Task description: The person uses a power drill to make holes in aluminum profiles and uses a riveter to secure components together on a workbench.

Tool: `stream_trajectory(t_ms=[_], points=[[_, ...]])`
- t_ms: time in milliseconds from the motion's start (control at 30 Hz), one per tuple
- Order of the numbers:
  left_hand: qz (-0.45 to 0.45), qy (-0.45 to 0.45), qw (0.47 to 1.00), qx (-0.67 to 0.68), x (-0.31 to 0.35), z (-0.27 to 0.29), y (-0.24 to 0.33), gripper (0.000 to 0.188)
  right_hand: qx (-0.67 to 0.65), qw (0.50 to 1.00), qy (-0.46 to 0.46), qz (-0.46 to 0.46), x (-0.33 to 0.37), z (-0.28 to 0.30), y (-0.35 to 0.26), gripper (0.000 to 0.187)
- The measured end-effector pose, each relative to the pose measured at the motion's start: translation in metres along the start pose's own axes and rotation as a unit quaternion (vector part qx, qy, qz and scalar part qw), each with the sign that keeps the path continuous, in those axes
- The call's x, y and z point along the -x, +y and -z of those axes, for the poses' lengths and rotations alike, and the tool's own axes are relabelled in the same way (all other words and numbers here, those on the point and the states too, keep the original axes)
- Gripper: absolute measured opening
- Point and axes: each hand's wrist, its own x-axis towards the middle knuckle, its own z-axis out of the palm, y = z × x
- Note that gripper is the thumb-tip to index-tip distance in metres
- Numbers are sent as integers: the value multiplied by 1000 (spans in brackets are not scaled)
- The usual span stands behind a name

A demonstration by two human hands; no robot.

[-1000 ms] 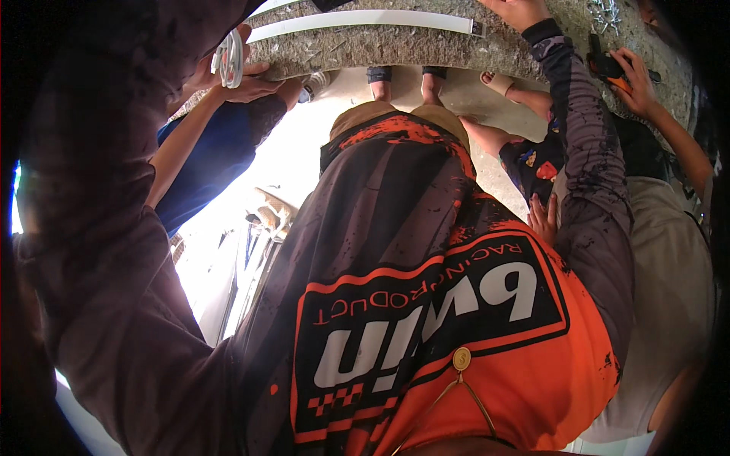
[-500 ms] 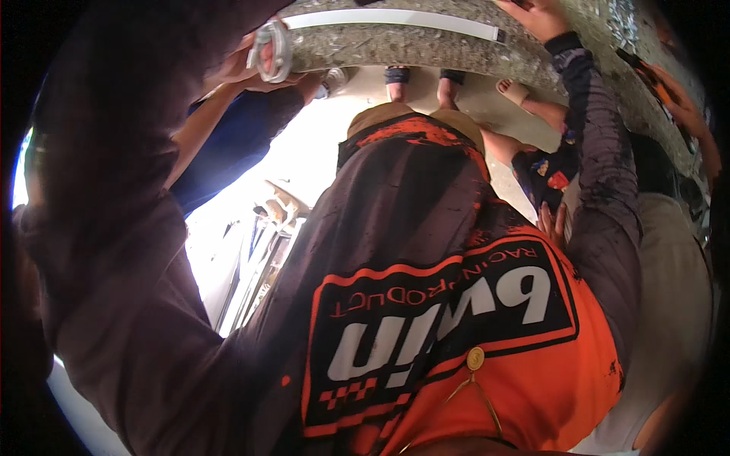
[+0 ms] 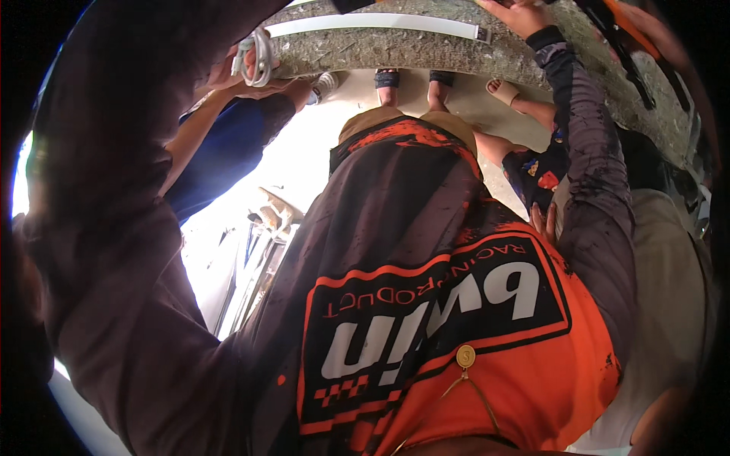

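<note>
My right hand (image 3: 520, 17) is at the upper edge, over the speckled stone-look tabletop (image 3: 433, 57). One finger is stretched out to the left; the other fingertips are cut off by the edge. I see nothing in its grasp. Just left of it ends a long flat white strip (image 3: 372, 21) with a small dark end piece, lying on the tabletop. My left arm (image 3: 114, 175), in a dark sleeve, reaches up past the top edge, so my left hand is out of sight. Beside that sleeve, another person's hand (image 3: 222, 74) holds a coiled grey-white cable (image 3: 261, 59).
At upper right another person's blurred hand (image 3: 661, 30) is by an orange and black object (image 3: 635, 49) with long dark prongs. A person in blue (image 3: 220, 148) is close on my left, and one in patterned shorts (image 3: 544, 178) on my right. Sandalled feet (image 3: 386, 87) stand beyond.
The view has shifted slightly, and tabletop, strip and right hand appear further left. The orange and black object has moved up and inward at the right. The coiled cable has turned a little.
</note>
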Motion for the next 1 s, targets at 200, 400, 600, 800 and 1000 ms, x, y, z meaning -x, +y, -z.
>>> stream_trajectory(t_ms=[200,400,600,800,1000], points=[[15,35,999,28,0,-6,1,42,31,998,-50,-39,-5,4,3,42],[-19,22,992,124,23,21,7,38,-39,998,-4,56,-7,3,4,36],[-10,103,972,210,105,35,-3,42,21,999,-27,28,-8,3,-23,30],[-310,395,853,-140,132,-53,-48,41,-79,989,-8,129,-11,-8,71,32],[40,416,830,370,199,-176,7,65,2,995,-84,54,-29,-17,71,39]])
